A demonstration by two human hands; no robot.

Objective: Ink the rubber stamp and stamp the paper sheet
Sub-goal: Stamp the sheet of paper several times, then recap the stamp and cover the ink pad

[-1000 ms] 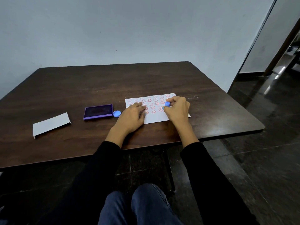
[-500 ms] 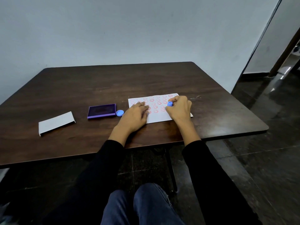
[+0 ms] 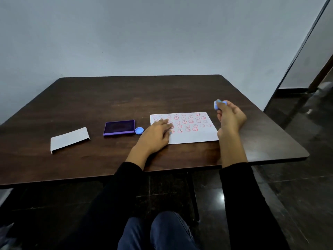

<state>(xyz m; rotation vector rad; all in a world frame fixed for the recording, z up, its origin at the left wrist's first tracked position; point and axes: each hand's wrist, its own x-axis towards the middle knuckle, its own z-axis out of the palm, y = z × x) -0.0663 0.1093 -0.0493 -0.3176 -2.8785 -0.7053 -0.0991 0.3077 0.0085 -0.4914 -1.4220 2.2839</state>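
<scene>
On the dark wood table (image 3: 108, 98): 1 purple ink pad (image 3: 119, 127), flat & square-ish, w/ 1 round blue cap (image 3: 139, 130) touching its right side, & 1 grey folded card (image 3: 70, 139) far left. 1 white paper (image 3: 191, 129) has rows of red smiley faces. Left hand (image 3: 157, 133) lies flat on the paper, fingers spread. Right hand (image 3: 230, 118) is up off the paper's right edge, fingers pinching the small blue stamp (image 3: 219, 104).

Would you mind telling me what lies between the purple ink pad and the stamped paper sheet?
In the head view, a small blue cap lies beside the ink pad; the left hand covers the paper sheet edge.
</scene>
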